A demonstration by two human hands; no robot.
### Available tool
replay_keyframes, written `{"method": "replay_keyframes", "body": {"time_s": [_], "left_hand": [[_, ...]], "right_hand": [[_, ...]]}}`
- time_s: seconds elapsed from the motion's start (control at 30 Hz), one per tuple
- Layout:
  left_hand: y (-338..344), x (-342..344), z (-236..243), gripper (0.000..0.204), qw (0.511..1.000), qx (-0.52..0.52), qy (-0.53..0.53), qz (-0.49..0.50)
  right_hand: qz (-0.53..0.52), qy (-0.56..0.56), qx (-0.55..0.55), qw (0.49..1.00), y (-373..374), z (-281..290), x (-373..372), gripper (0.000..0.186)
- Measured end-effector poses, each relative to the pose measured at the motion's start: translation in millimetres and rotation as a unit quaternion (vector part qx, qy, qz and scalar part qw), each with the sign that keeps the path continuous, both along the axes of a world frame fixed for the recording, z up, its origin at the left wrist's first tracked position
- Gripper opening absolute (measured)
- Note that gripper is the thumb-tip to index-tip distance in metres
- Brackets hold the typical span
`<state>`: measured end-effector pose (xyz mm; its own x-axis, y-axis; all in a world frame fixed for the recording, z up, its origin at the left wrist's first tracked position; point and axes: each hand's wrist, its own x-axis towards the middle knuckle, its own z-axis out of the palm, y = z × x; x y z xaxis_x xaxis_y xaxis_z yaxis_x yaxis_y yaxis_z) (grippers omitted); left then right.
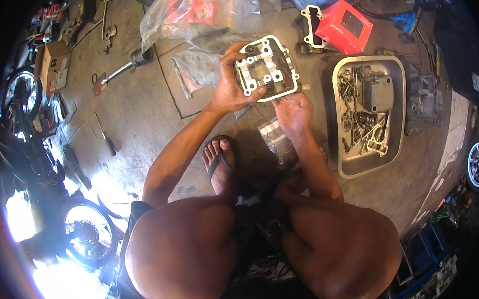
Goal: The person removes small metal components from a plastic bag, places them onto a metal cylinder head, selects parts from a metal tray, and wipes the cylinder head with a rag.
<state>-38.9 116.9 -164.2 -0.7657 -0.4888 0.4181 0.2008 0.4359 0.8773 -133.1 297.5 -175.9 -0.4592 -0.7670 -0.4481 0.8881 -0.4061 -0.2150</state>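
Observation:
A metal engine cylinder head (268, 61) with a pale rim is held up in front of me, its inner side with bolt holes facing me. My left hand (230, 87) grips its left side, the thumb across the lower edge. From below, my right hand (295, 114) supports the lower right edge with the palm turned up; its fingertips are hidden behind the part. Beneath my hands a clear plastic bag (273, 136) lies on the floor by my foot. A grey rag (194, 66) is spread to the left of the cylinder head.
At the right stands a metal tray (339, 146) holding bolts, a chain and other engine parts. Beyond it rests an engine casing (425, 98). A red box (346, 27) and a pale gasket (311, 25) sit at the back. A screwdriver (108, 143) and a mallet (136, 59) lie left.

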Motion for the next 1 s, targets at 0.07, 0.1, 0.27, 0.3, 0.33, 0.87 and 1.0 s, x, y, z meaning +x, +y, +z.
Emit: {"method": "replay_keyframes", "body": {"time_s": [0.07, 0.1, 0.27, 0.3, 0.33, 0.87, 1.0], "left_hand": [[-2.6, -2.9, -1.3, 0.084, 1.0, -0.017, -0.01, -0.006], [-3.2, -3.5, -2.0, 0.084, 1.0, -0.018, -0.013, -0.011], [-3.9, -4.2, -5.8, 0.086, 0.999, -0.03, -0.022, -0.012], [-3.6, -4.4, -6.1, 0.086, 0.999, -0.034, -0.025, -0.009], [-3.8, -4.0, -7.3, 0.086, 0.999, -0.031, -0.029, -0.01], [-5.7, -2.6, -8.8, 0.089, 0.998, -0.023, -0.042, -0.032], [-4.9, -2.1, -8.2, 0.091, 0.997, -0.027, -0.052, -0.04]], "right_hand": [[0.02, 0.013, -0.04, 0.999, 1.5, -6.4, -2.1, 0.048], [0.029, 0.02, -0.06, 0.998, 2.3, -9.0, -3.1, 0.047], [0.013, 0.045, 0.01, 0.999, -1.1, -3.2, 1.8, 0.047], [0.016, 0.052, 0.023, 0.998, -1.1, -4.0, 1.5, 0.047], [0.019, 0.058, 0.036, 0.997, -1.1, -5.0, 1.9, 0.047], [0.063, 0.123, 0.115, 0.984, 6.6, -6.4, 2.4, 0.042], [0.052, 0.126, 0.139, 0.981, 10.2, -6.6, 4.7, 0.037]]}}
